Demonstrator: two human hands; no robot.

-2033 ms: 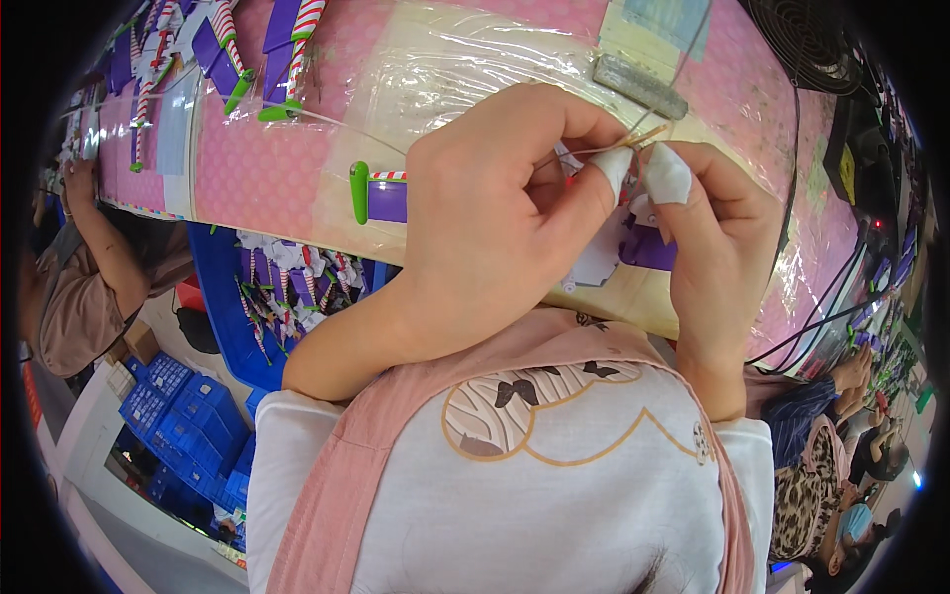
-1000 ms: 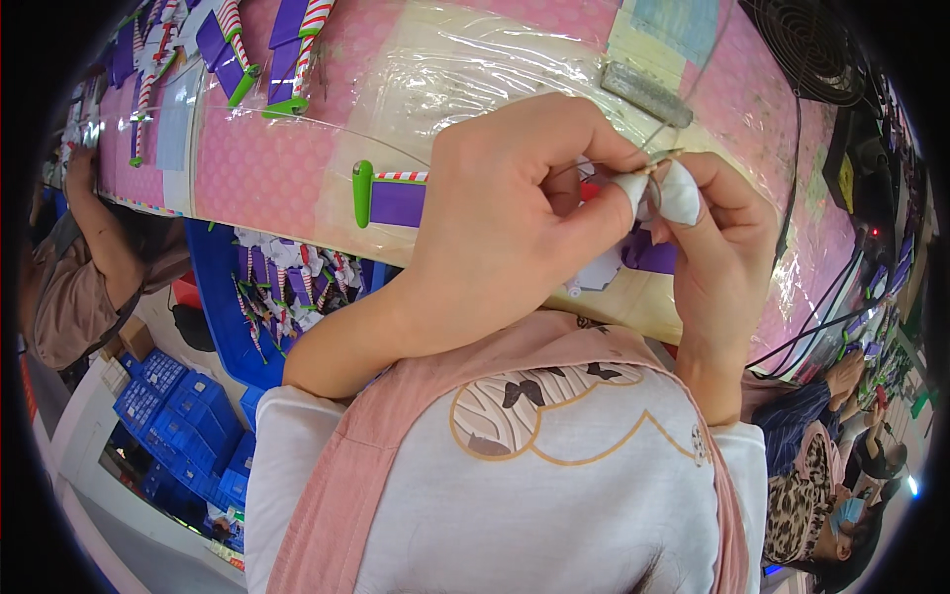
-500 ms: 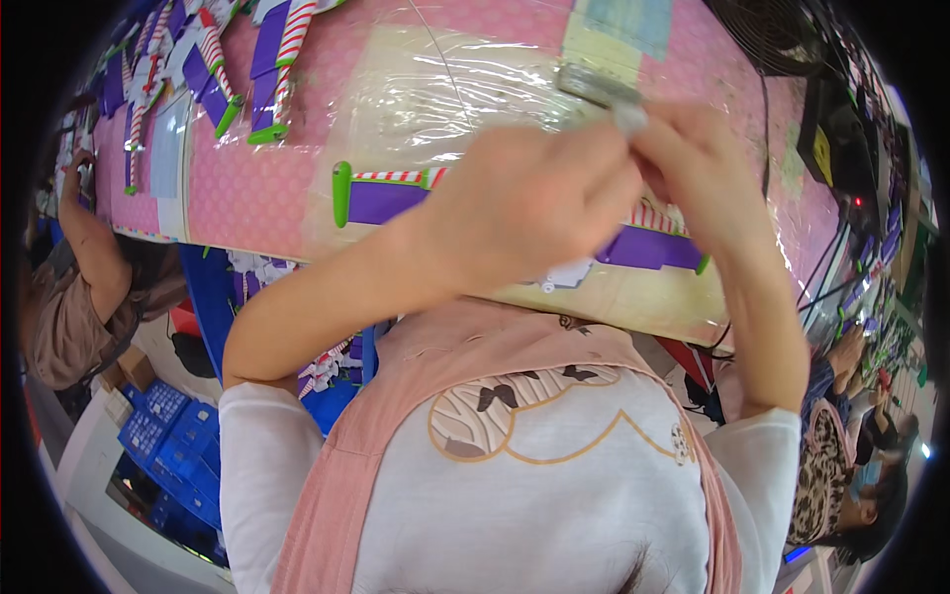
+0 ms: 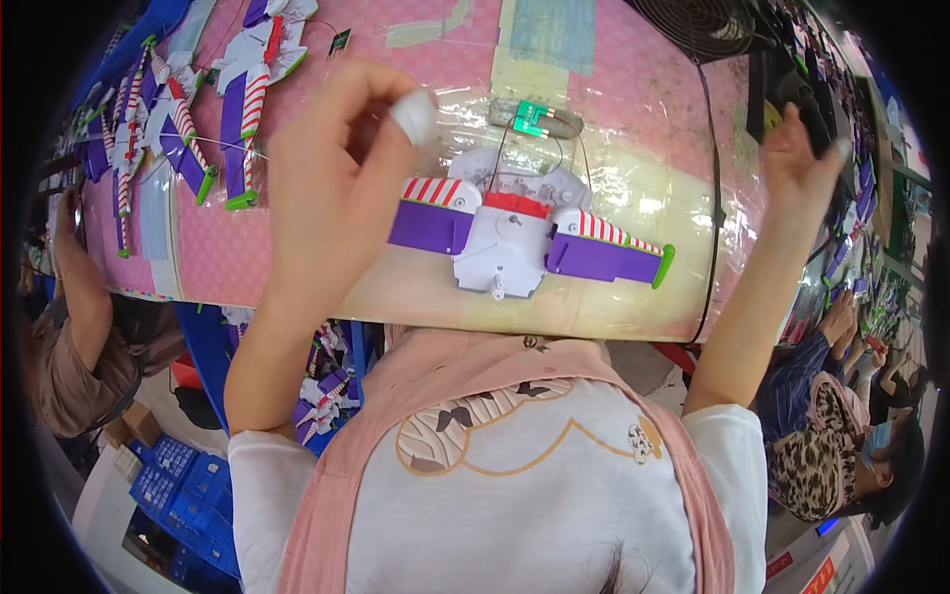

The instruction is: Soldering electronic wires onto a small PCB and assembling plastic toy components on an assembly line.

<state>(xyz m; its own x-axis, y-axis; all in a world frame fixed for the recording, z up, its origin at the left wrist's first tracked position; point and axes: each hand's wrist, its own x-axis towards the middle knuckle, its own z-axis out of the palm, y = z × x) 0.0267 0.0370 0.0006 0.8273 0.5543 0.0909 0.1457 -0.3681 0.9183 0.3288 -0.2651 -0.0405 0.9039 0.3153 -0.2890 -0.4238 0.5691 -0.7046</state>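
A toy wing pack (image 4: 503, 243) lies on the bench in front of me, with a white body, purple wings, red-and-white stripes and a green tip on its right end. Thin wires run from its red middle part to a small green circuit board (image 4: 533, 119), which rests on a grey bar (image 4: 566, 123). My left hand (image 4: 332, 173) is raised over the left wing and hides its end. Its thumb and a white-covered fingertip meet in a pinch; whatever is between them cannot be made out. Out at the right, my right hand (image 4: 800, 173) has its fingers apart, near a black object (image 4: 787, 84).
More wing packs (image 4: 242, 109) are heaped at the far left, beside another small board (image 4: 338, 43). A round black grille (image 4: 696, 25) stands at the back right, its black cable (image 4: 714, 198) crossing the bench. Blue crates (image 4: 183, 495) sit lower left. Other people work on both sides.
My hands were together over the wing pack and have parted, left hand going left, right hand going right. The wing pack's middle and the circuit board on the bar have come into sight.
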